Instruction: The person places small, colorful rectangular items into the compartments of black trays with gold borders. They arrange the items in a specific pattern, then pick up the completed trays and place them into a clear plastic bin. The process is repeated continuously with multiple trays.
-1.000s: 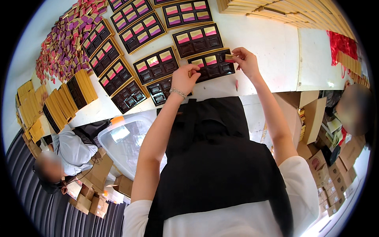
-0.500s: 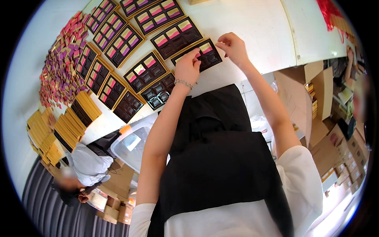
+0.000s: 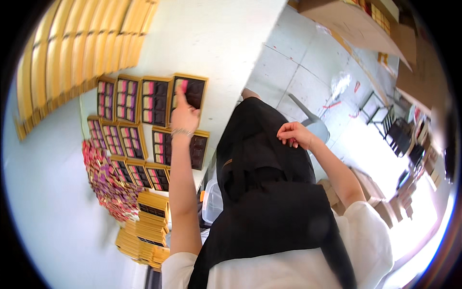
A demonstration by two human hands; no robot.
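Note:
My left hand (image 3: 186,117) reaches over the table, its index finger stretched out and touching the cream-and-pink pieces at one side of a gold-edged box (image 3: 196,91) with a dark sectioned tray. The box's other sections show dark. Below my left wrist, another box (image 3: 198,150) is partly covered by the forearm. To its left, a box (image 3: 155,102) holds a column of cream-and-pink pieces. My right hand (image 3: 296,136) is over the black apron (image 3: 260,144), away from the table. Its fingers are curled together around something small and reddish, too hidden to name.
Boxes with cream, pink and purple pieces (image 3: 128,98) stand in rows on the white table (image 3: 211,43). Gold boxes line its far left (image 3: 86,43); more are stacked nearer (image 3: 144,236). Loose wrapped pieces (image 3: 108,185) lie heaped. A grey stool (image 3: 315,126) stands right.
The view has turned, showing more floor at right. My right hand has drawn back from the boxes to over the apron. My left hand is now extended with its index finger on a box.

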